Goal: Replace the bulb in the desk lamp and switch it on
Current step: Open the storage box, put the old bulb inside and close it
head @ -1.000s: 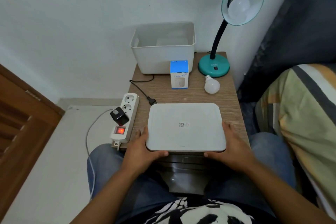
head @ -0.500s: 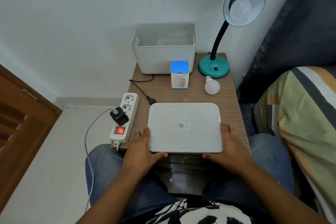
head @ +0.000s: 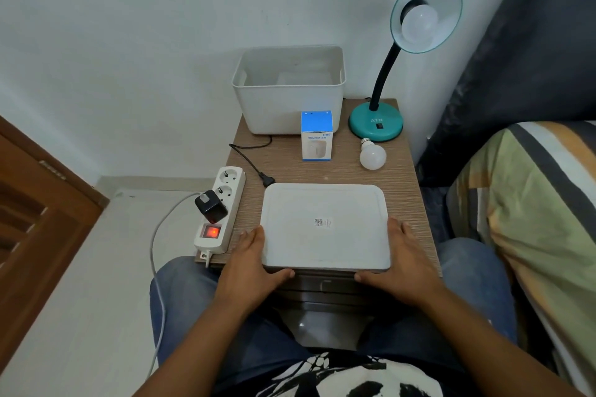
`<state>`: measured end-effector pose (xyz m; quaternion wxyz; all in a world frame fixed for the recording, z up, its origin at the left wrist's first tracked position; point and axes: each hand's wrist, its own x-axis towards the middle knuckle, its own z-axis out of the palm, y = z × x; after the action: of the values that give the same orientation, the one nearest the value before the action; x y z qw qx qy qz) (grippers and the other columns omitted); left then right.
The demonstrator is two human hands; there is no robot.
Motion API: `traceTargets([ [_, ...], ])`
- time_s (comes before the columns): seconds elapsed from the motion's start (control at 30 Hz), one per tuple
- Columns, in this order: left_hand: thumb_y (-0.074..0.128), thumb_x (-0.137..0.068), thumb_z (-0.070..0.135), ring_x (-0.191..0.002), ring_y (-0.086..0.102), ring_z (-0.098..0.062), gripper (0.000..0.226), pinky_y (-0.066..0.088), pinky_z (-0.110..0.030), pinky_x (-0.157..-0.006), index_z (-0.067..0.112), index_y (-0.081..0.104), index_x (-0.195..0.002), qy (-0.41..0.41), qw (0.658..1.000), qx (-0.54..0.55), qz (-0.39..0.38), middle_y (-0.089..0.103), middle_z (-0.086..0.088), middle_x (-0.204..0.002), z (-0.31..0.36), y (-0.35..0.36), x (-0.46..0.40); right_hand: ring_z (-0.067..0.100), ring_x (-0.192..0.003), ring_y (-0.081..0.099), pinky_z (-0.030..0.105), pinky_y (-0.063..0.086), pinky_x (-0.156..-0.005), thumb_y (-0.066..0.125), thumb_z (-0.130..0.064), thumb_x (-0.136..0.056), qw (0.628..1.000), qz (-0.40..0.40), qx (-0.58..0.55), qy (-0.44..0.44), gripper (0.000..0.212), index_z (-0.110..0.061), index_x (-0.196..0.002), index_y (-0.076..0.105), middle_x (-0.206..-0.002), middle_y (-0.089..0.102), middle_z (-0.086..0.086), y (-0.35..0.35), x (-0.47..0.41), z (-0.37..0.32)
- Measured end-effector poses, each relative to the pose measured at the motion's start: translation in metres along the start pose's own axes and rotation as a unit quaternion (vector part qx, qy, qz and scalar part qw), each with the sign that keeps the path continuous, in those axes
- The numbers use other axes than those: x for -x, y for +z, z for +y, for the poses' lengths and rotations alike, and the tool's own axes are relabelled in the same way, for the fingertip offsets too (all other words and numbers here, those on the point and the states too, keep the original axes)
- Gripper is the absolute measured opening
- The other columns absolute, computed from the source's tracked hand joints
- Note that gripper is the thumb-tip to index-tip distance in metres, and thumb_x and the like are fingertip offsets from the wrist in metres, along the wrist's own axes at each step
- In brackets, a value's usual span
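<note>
Matt white plastic lid (head: 324,227) on wood-grain table (head: 400,183); glossy teal lamp base (head: 375,122).

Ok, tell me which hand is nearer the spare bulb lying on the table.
Right. The right hand grips the white lid's right edge, below the spare bulb. The left hand holds the lid's opposite edge, further away.
</note>
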<state>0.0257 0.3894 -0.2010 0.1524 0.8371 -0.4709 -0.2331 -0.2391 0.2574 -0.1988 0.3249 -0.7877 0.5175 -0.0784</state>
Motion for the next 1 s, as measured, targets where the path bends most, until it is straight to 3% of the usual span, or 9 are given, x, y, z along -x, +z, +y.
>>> traceTargets([
  [0.13,0.071,-0.081,0.063,-0.156,0.013,-0.019,0.109,0.019,-0.036,-0.124,0.017,0.014,-0.162,0.012,0.999,0.025,0.018,0.017,0.000,-0.169,0.001,-0.008,-0.002,0.016,-0.130,0.041,0.034,0.037,-0.103,0.077,-0.059,-0.071,0.996,0.027,-0.083,0.035,0.099,-0.029,-0.149,0.024,-0.133,0.038,-0.017,-0.013,-0.004,-0.007],
  [0.27,0.064,-0.081,0.070,-0.153,0.024,-0.019,0.100,0.027,-0.040,-0.123,0.022,0.026,-0.159,0.028,0.998,0.038,0.048,0.029,0.003,-0.165,0.012,-0.023,-0.019,0.026,-0.140,0.038,0.043,0.035,-0.111,0.065,-0.061,-0.082,0.989,0.079,-0.080,0.101,0.094,-0.022,-0.155,0.021,-0.157,0.034,0.003,-0.028,-0.030,-0.004],
  [0.37,0.060,-0.079,0.072,-0.136,0.047,-0.020,0.082,0.046,-0.039,-0.105,0.028,0.042,-0.145,0.054,0.996,0.031,0.069,0.051,0.005,-0.146,0.025,-0.038,-0.043,0.027,-0.141,0.036,0.047,0.034,-0.112,0.065,-0.053,-0.086,0.985,0.112,-0.085,0.101,0.082,-0.025,-0.153,0.027,-0.157,0.034,0.005,-0.040,-0.057,-0.008],
  [0.47,0.071,-0.083,0.058,-0.122,0.053,-0.015,0.062,0.041,-0.027,-0.090,0.021,0.050,-0.128,0.053,0.992,0.071,0.094,0.055,0.011,-0.127,0.045,-0.057,-0.076,0.028,-0.142,0.034,0.049,0.034,-0.111,0.067,-0.049,-0.087,0.985,0.122,-0.081,0.095,0.079,-0.026,-0.152,0.029,-0.157,0.033,0.005,-0.051,-0.088,-0.015],
  [0.57,0.070,-0.081,0.063,-0.141,0.044,-0.020,0.087,0.041,-0.039,-0.112,0.022,0.040,-0.151,0.040,0.984,0.130,0.112,0.047,0.006,-0.152,0.059,-0.079,-0.112,0.029,-0.140,0.037,0.047,0.035,-0.109,0.069,-0.044,-0.086,0.986,0.123,-0.074,0.084,0.077,-0.023,-0.150,0.033,-0.154,0.038,0.006,-0.055,-0.114,-0.020],
  [0.63,0.069,-0.077,0.065,-0.136,0.050,-0.021,0.088,0.045,-0.045,-0.111,0.029,0.039,-0.152,0.048,0.978,0.149,0.139,0.050,0.005,-0.151,0.065,-0.093,-0.138,0.028,-0.136,0.041,0.044,0.039,-0.106,0.071,-0.043,-0.085,0.985,0.131,-0.078,0.080,0.074,-0.023,-0.147,0.036,-0.151,0.042,0.006,-0.057,-0.128,-0.025],
  [0.73,0.075,-0.078,0.055,-0.133,0.050,-0.016,0.083,0.043,-0.034,-0.110,0.025,0.041,-0.149,0.053,0.970,0.156,0.180,0.054,0.003,-0.146,0.074,-0.113,-0.176,0.026,-0.131,0.045,0.042,0.042,-0.102,0.073,-0.046,-0.082,0.984,0.136,-0.072,0.085,0.076,-0.025,-0.146,0.037,-0.147,0.046,0.004,-0.056,-0.148,-0.031],
  [0.83,0.075,-0.083,0.054,-0.150,0.029,-0.020,0.103,0.021,-0.021,-0.113,0.013,0.021,-0.160,0.037,0.967,0.149,0.205,0.029,-0.007,-0.164,0.079,-0.128,-0.209,0.027,-0.130,0.046,0.045,0.041,-0.104,0.073,-0.050,-0.080,0.984,0.131,-0.063,0.100,0.079,-0.026,-0.146,0.037,-0.145,0.047,0.004,-0.053,-0.163,-0.031],
  [1.0,0.072,-0.082,0.062,-0.157,0.009,-0.024,0.119,0.011,-0.027,-0.122,0.004,0.005,-0.161,0.026,0.968,0.121,0.219,0.007,-0.012,-0.170,0.083,-0.141,-0.250,0.020,-0.112,0.054,0.037,0.045,-0.092,0.070,-0.052,-0.081,0.984,0.121,-0.077,0.104,0.065,-0.029,-0.137,0.046,-0.127,0.059,0.001,-0.044,-0.173,-0.024],
])
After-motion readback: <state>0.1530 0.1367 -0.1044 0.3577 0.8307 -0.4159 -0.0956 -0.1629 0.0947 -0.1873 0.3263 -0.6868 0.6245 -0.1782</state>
